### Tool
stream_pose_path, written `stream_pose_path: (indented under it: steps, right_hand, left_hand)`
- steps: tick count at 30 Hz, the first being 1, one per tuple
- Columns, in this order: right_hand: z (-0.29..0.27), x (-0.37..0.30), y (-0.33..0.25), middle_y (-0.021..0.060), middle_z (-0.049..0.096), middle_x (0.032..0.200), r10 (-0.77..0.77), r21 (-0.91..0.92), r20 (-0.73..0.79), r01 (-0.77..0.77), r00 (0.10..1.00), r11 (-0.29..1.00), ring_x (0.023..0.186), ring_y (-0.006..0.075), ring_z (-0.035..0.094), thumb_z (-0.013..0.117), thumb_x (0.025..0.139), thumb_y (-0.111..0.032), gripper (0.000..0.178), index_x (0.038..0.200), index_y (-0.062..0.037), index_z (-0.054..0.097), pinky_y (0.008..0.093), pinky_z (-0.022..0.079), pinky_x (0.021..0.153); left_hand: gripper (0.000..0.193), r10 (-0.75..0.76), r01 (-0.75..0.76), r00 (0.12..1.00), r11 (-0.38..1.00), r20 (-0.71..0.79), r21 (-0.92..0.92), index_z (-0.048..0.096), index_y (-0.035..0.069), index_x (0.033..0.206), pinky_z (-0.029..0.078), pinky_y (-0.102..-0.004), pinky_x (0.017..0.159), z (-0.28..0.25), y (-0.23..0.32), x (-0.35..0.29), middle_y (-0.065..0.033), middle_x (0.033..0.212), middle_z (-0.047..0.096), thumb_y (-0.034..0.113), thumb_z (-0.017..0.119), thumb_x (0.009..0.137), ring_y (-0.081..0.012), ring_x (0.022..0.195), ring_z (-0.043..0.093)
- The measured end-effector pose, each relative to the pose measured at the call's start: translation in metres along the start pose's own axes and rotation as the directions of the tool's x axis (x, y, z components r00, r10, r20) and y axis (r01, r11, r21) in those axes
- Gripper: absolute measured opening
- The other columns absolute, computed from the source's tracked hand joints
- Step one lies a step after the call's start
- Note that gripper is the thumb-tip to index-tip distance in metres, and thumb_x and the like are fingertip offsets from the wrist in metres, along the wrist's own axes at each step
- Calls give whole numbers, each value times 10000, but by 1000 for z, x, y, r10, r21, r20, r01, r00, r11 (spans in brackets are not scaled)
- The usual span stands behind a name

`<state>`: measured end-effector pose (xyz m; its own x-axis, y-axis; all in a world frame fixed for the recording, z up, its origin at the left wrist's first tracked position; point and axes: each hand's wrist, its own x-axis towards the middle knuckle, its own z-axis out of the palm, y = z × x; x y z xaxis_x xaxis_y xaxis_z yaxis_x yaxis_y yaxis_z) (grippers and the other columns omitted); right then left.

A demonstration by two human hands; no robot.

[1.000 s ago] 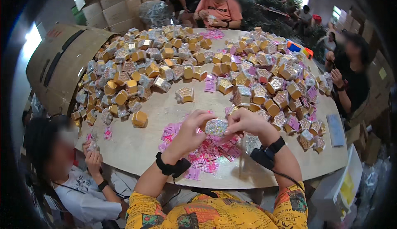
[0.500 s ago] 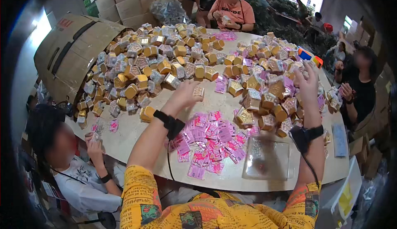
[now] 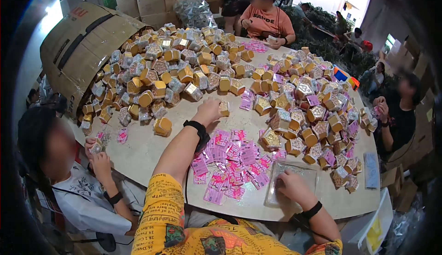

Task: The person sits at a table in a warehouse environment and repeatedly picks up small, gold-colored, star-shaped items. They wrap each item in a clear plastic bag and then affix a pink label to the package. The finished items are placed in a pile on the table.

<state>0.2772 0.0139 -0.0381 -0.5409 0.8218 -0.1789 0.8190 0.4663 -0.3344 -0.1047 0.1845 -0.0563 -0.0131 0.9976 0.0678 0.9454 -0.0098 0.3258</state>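
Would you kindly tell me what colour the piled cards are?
The cards are mostly pink, showing best in the head view.

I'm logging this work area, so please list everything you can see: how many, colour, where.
Table: one, pale, centre
Small boxes: too many to count, gold, many clear-wrapped, two heaps
Separate box: one, gold, by left fingers
Packets: dozens, pink, mostly table's near side
Tray: one, clear, under right hand
Flat pad: one, blue, right edge
Tipped carton: one, brown, left
Stacked cartons: several, brown, back left
Plastic bag: one, clear, beside stack
Co-workers: three, white, orange, dark shirts, around table; others behind
Shirt: one, yellow, bottom
Wristbands: two, black, own wrists
Left hand: one, bare, table's middle
Right hand: one, bare, over tray
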Motion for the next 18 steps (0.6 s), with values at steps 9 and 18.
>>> stream_pose_path:
  steps: [9,18]
  right_hand:
    - [20,9,10,123,621,828,-38,33,-201,46,979,998,778,341,628,667,742,-115,78,793,-57,671,437,512,678]
    - [-9,-12,-11,128,612,796,-20,17,-364,29,931,999,718,337,626,696,762,-139,84,811,-74,717,436,509,643]
  left_hand:
    - [509,-60,60,998,998,-12,20,591,97,1146,489,-436,899,-6,-2,-22,-150,1159,575,317,759,718,-338,1102,563]
    - [565,19,-20,997,1000,-77,-4,550,60,1112,517,-451,861,-2,5,-20,-168,1123,580,255,810,649,-356,1053,593]
